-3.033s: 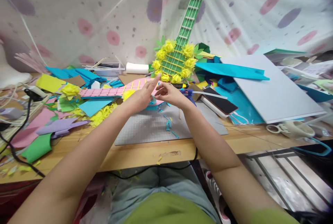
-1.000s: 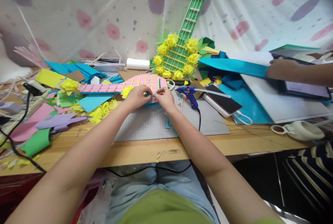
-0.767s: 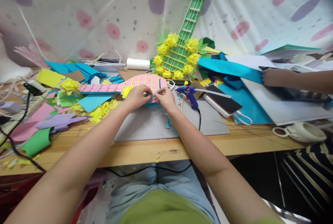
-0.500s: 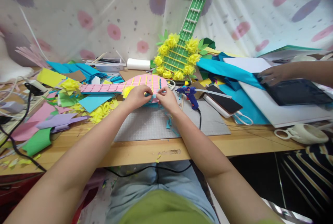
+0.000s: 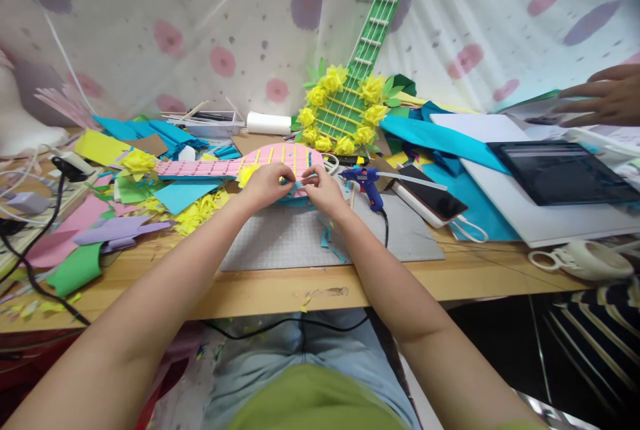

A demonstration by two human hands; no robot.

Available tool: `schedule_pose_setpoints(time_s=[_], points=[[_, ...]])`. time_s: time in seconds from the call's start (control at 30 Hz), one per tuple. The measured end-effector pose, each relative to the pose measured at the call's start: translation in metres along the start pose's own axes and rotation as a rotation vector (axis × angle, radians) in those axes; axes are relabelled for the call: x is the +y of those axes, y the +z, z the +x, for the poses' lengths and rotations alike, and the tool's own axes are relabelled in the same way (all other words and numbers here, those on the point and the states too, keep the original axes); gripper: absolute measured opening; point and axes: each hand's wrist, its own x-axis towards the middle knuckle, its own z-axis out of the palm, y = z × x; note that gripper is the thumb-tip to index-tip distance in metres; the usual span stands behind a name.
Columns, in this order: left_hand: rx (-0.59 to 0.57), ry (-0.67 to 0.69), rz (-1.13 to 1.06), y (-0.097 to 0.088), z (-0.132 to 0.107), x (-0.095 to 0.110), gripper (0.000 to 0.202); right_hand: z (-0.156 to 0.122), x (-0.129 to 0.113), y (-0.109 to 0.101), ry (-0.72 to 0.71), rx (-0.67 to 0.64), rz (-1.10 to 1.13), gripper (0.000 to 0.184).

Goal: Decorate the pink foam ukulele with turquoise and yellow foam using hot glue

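Note:
A pink paper guitar [image 5: 197, 169] with yellow and blue strips across its body lies on the grey cutting mat [image 5: 270, 243], its neck to the left. Over the near edge of its body, my left hand [image 5: 267, 187] is closed with the fingertips pinched. My right hand [image 5: 324, 191] faces it, thumb and fingers also pinched together. A small scrap of blue paper [image 5: 299, 185] shows between both sets of fingertips; its exact shape is partly hidden. Close by on the right rests a blue glue gun [image 5: 369, 185] with a clear glue stick in it.
A green paper guitar [image 5: 367, 50] with yellow flowers leans on the curtain behind. Coloured paper scraps [image 5: 115, 230] cover the left side. A phone [image 5: 430, 190] on a power bank, a tablet [image 5: 565, 170] and a tape dispenser [image 5: 590, 260] lie right. Another person's hand [image 5: 607, 97] reaches in there.
The other person's hand has moved from the tablet up and to the right. My hands stay almost in place, with slight finger movement. The view has shifted a little.

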Motion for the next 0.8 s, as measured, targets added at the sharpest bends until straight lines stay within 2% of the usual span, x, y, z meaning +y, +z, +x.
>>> schedule_pose_setpoints(time_s=[0.33, 0.57, 0.8], points=[[-0.007, -0.004, 0.002, -0.0020, -0.0006, 0.0031, 0.018, -0.0026, 0.0003, 0.0014, -0.143, 0.008, -0.316, 0.025], [0.001, 0.007, 0.010, -0.0019, 0.0004, 0.0034, 0.017, -0.0026, -0.0010, 0.0042, -0.185, 0.016, -0.359, 0.027], [0.074, 0.019, -0.013, -0.0043, -0.0013, 0.0035, 0.018, -0.0040, -0.0021, 0.0057, -0.212, 0.013, -0.319, 0.029]])
